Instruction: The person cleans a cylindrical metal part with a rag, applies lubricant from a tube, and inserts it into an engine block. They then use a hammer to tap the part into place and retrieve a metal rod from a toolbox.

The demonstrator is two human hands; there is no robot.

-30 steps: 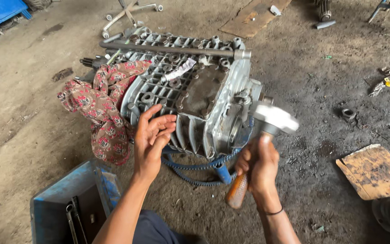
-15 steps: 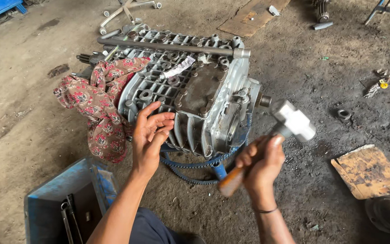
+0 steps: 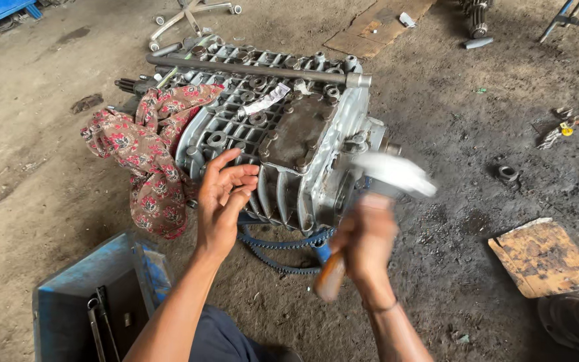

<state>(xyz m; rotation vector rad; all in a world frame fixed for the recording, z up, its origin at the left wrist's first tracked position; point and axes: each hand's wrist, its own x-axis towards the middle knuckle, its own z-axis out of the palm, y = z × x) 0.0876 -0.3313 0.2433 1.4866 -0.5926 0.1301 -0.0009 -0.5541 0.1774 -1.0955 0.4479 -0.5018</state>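
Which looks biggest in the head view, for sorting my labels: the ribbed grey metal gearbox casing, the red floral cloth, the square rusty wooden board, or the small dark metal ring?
1. Ribbed grey metal gearbox casing
2. Red floral cloth
3. Square rusty wooden board
4. Small dark metal ring

A dusty concrete floor (image 3: 48,154) carries a ribbed metal gearbox casing (image 3: 289,134), a blue toolbox (image 3: 95,281), wooden boards (image 3: 544,258) and scattered parts.

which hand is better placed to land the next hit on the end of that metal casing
Right. The right hand grips the hammer by its wooden handle, with the blurred head beside the gearbox casing end. The left hand holds nothing; it rests open against the casing's ribbed side.
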